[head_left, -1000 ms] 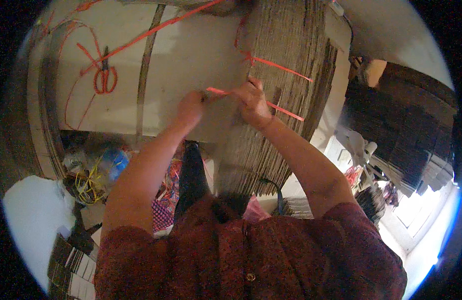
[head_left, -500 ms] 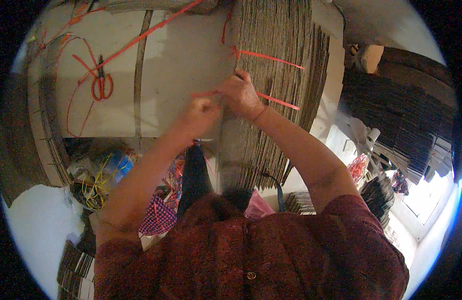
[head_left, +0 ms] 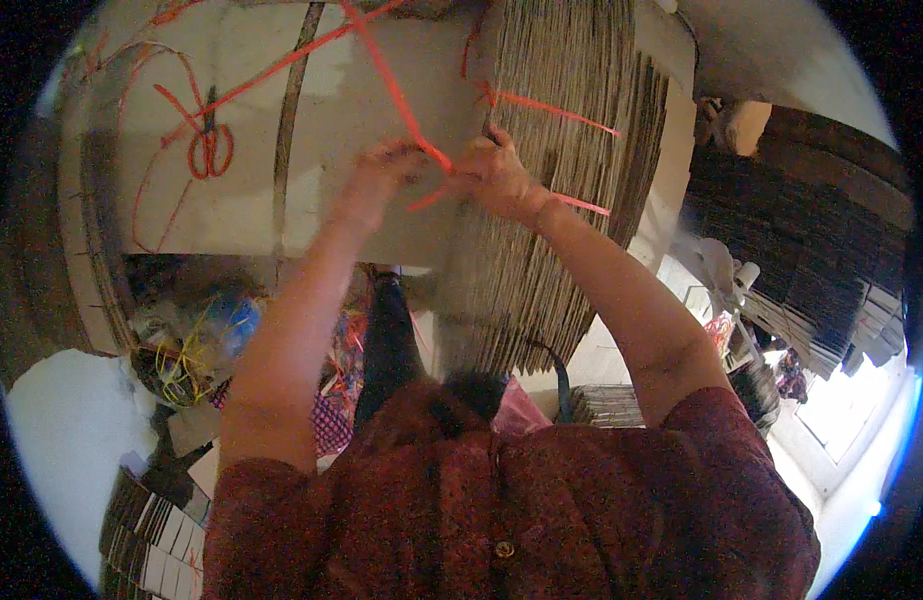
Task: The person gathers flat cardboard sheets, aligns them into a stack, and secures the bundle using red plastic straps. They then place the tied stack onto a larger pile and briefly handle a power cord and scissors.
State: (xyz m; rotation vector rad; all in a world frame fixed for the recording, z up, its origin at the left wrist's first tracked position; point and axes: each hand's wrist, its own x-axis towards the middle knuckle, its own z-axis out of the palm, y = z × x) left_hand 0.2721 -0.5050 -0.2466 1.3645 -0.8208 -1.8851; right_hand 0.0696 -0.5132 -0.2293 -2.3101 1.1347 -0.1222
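Observation:
A tall bundle of flat cardboard sheets [head_left: 552, 90] stands on edge before me, with two red plastic straps across it. My right hand [head_left: 500, 180] is closed at the bundle's left edge, pinching the nearer red plastic strap [head_left: 580, 205]. A short strap end pokes out below its fingers, and a longer length [head_left: 387, 75] runs from them up to the far left. Beside that length, my left hand [head_left: 380, 175] is raised with its fingers toward the strap; motion blur hides whether they grip it. The farther strap [head_left: 552, 110] is knotted at the bundle's edge.
Red-handled scissors [head_left: 211, 150] lie on the pale board [head_left: 242, 215] at left, among loose red strap. Yellow strapping [head_left: 182, 370] and other scraps sit in clutter below the board. More stacked cardboard [head_left: 792, 230] rises at right, near a pale fan [head_left: 717, 262].
My left hand has moved up and slightly left, its fist loosened. The long strap now comes down to my right hand, which stays at the bundle's edge. The view has shifted slightly.

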